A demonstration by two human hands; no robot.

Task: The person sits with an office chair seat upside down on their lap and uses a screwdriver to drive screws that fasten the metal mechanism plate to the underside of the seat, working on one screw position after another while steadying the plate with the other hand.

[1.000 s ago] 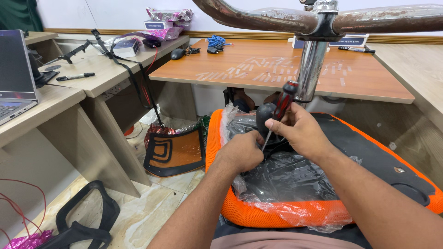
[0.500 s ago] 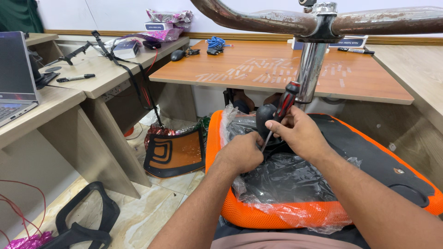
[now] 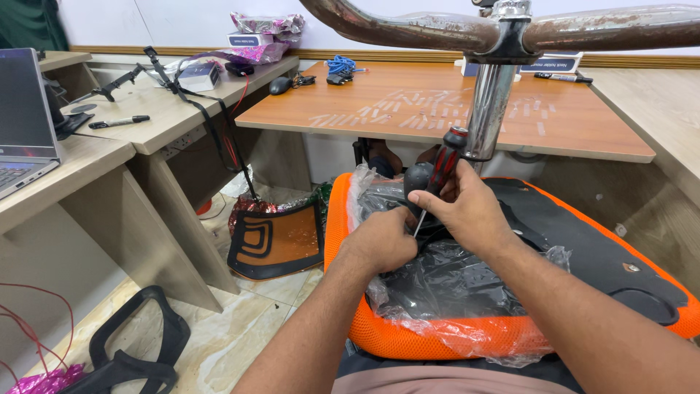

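At far left, on the counter (image 3: 95, 157): laptop (image 3: 22, 124), black marker (image 3: 117, 122); below on the floor, an orange-and-black panel (image 3: 277, 241). At centre, on the plastic-wrapped orange mesh seat (image 3: 437, 335): left hand (image 3: 379, 241) closed in a fist on the black wrapped part (image 3: 408, 208); right hand (image 3: 470, 208) gripping a red-and-black screwdriver (image 3: 441, 171), tip down between both hands. Behind, to the right: chrome post (image 3: 488, 109) under rusty handlebar (image 3: 408, 29).

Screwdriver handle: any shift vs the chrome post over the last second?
No. The screwdriver, gripped in the right hand, sits just left of the chrome post as before, handle top level with the post's lower end.
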